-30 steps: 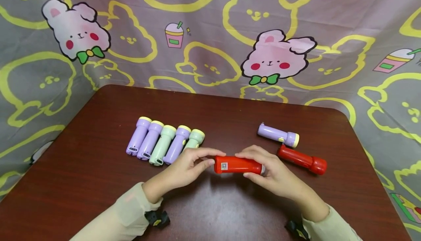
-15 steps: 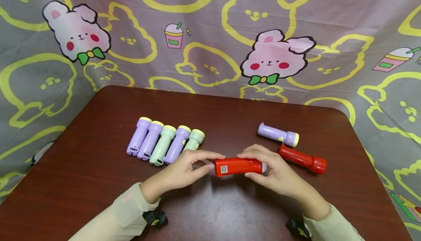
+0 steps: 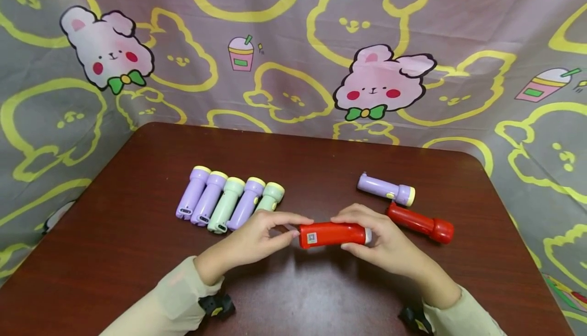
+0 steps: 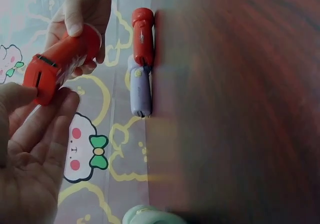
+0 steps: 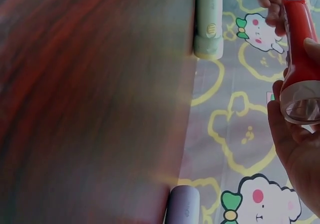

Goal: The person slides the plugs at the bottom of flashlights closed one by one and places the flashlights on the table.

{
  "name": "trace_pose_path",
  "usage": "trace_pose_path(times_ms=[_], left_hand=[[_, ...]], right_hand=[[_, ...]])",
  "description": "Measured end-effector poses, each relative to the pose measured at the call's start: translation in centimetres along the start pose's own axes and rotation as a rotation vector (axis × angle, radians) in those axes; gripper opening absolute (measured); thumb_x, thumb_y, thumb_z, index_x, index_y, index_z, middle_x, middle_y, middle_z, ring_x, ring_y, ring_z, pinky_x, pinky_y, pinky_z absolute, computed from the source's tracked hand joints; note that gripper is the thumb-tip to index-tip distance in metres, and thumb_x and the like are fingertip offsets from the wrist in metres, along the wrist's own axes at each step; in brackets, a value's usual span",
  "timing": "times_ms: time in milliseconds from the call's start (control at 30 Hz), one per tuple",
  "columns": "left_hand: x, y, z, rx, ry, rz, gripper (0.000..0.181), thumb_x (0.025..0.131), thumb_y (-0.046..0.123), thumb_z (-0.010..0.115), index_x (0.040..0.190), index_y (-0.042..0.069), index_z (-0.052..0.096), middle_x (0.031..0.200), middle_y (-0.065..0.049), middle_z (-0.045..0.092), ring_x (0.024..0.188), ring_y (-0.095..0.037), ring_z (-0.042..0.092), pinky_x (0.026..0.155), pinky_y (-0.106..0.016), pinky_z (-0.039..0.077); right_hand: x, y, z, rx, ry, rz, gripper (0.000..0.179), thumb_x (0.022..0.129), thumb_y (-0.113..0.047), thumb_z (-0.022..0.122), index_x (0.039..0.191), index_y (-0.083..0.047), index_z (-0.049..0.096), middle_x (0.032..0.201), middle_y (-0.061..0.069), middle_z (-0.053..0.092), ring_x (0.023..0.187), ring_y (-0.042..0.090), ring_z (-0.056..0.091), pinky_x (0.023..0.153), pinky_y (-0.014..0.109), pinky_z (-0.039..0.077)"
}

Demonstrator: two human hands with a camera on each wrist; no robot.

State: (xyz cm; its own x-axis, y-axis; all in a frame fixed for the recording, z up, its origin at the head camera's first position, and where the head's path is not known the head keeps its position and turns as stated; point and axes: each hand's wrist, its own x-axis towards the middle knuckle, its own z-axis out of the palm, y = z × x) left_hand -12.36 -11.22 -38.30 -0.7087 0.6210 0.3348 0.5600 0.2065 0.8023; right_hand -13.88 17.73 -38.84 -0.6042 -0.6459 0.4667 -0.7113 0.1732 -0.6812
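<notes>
A red flashlight [image 3: 331,234] is held level above the table in front of me, its tail to the left and its pale-rimmed head to the right. My right hand [image 3: 382,239] grips it near the head, with the thumb below and fingers over the top. At the tail, my left hand [image 3: 257,241] pinches the end between thumb and fingers. In the left wrist view the flashlight [image 4: 60,63] shows a dark slot on its tail end, where the left thumb touches. The clear lens [image 5: 304,109] faces the camera in the right wrist view.
Several purple and green flashlights [image 3: 225,204] lie side by side at the left of the brown table [image 3: 302,152]. Right of my hands lie a purple flashlight [image 3: 386,188] and another red flashlight [image 3: 421,222]. A patterned curtain [image 3: 284,35] hangs behind the table.
The held red flashlight has tilted slightly and shifted a little toward me at its tail end. Both hands keep their hold, and the other flashlights stay put.
</notes>
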Motion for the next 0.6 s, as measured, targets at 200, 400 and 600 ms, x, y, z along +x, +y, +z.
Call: trace_pose_path(times_ms=[200, 400, 600], left_hand=[[0.1, 0.2, -0.2, -0.026, -0.022, -0.047, 0.025, 0.094, 0.008, 0.062, 0.118, 0.008, 0.070, 0.110, -0.004, 0.075, 0.097, -0.007, 0.069, 0.082, -0.028, 0.058], [0.5, 0.5, -0.1, 0.114, 0.015, -0.078, 0.025, 0.088, 0.021, 0.073, 0.113, 0.020, 0.073, 0.107, 0.009, 0.072, 0.101, -0.012, 0.064, 0.086, -0.030, 0.055], [1.3, 1.5, 0.3, 0.283, 0.017, -0.145, 0.033, 0.082, 0.039, 0.079, 0.111, 0.026, 0.073, 0.098, 0.017, 0.067, 0.097, -0.014, 0.056, 0.082, -0.031, 0.051]], right_hand=[[0.1, 0.1, 0.0, 0.005, -0.014, -0.005, 0.051, 0.074, 0.001, 0.083, 0.120, -0.016, 0.067, 0.114, 0.001, 0.066, 0.105, 0.011, 0.059, 0.089, 0.020, 0.049], [0.5, -0.2, -0.1, 0.015, -0.035, 0.015, 0.051, 0.074, 0.002, 0.083, 0.119, -0.018, 0.067, 0.113, -0.001, 0.065, 0.103, 0.010, 0.060, 0.084, 0.021, 0.050], [0.8, -0.3, -0.1, 0.020, -0.060, 0.033, 0.051, 0.076, 0.001, 0.082, 0.120, -0.019, 0.066, 0.114, -0.002, 0.065, 0.101, 0.010, 0.060, 0.081, 0.024, 0.053]])
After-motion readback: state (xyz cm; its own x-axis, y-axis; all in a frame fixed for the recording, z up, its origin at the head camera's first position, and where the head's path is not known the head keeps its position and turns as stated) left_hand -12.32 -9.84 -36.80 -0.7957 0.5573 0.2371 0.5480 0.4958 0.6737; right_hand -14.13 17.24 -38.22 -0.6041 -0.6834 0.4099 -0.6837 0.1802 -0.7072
